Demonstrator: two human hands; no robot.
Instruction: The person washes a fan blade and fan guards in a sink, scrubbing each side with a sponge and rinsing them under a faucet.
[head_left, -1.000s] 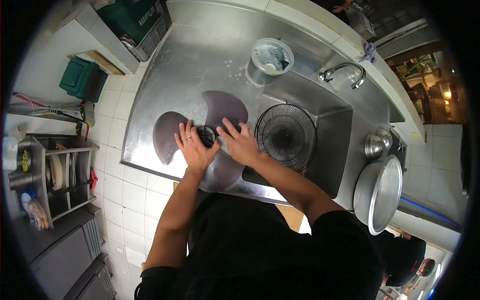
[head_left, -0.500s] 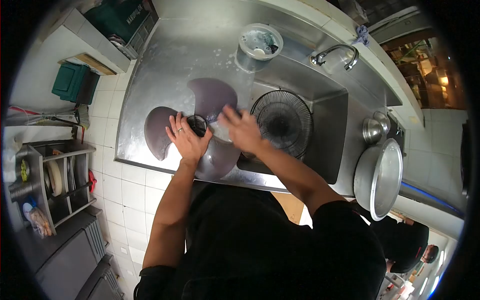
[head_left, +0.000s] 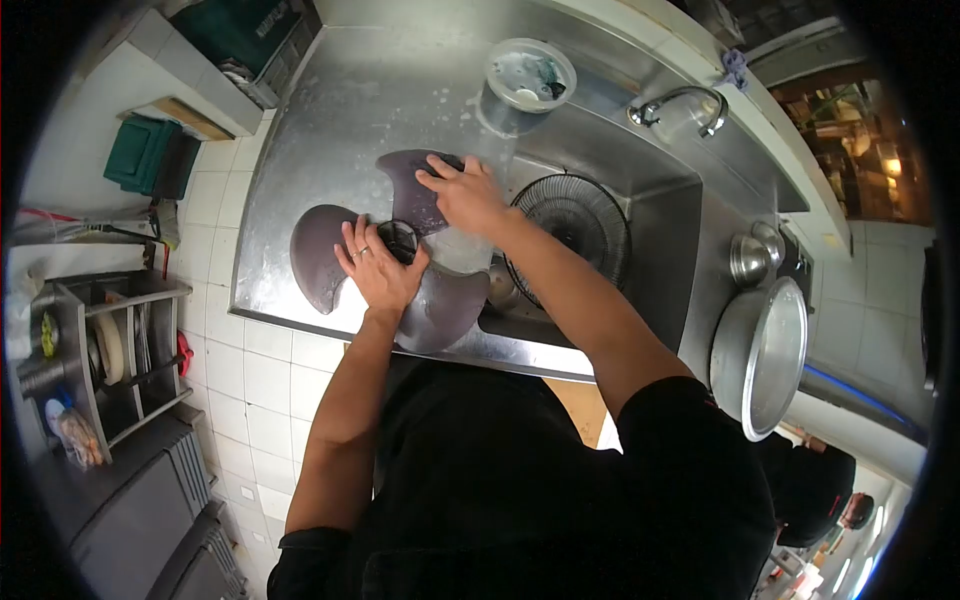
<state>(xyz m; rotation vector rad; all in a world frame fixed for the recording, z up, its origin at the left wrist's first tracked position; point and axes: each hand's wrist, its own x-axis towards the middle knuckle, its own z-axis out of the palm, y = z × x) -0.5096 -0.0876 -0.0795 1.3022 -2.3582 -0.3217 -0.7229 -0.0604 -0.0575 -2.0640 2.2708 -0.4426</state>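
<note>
A fan blade (head_left: 318, 262) with three purple-grey, wet lobes lies flat on the steel counter. My left hand (head_left: 385, 268) is at its middle, with fingers and thumb around the dark round hub (head_left: 398, 240), steadying it. My right hand (head_left: 468, 195) lies on the upper lobe, palm down, fingers stretched out and spread on the wet surface. A darker patch shows by its fingertips; what lies under the palm is hidden.
Right of the fan blade, a black wire fan guard (head_left: 570, 232) rests in the sink (head_left: 655, 250). Behind stand a clear tub (head_left: 528, 80) of suds and a faucet (head_left: 680, 108). A large metal basin (head_left: 760, 358) and small bowls (head_left: 748, 260) sit at right. A person (head_left: 808, 488) is beyond.
My right hand has moved up and left from the middle onto the upper lobe. My left hand stays at the hub, and the fan blade has shifted slightly.
</note>
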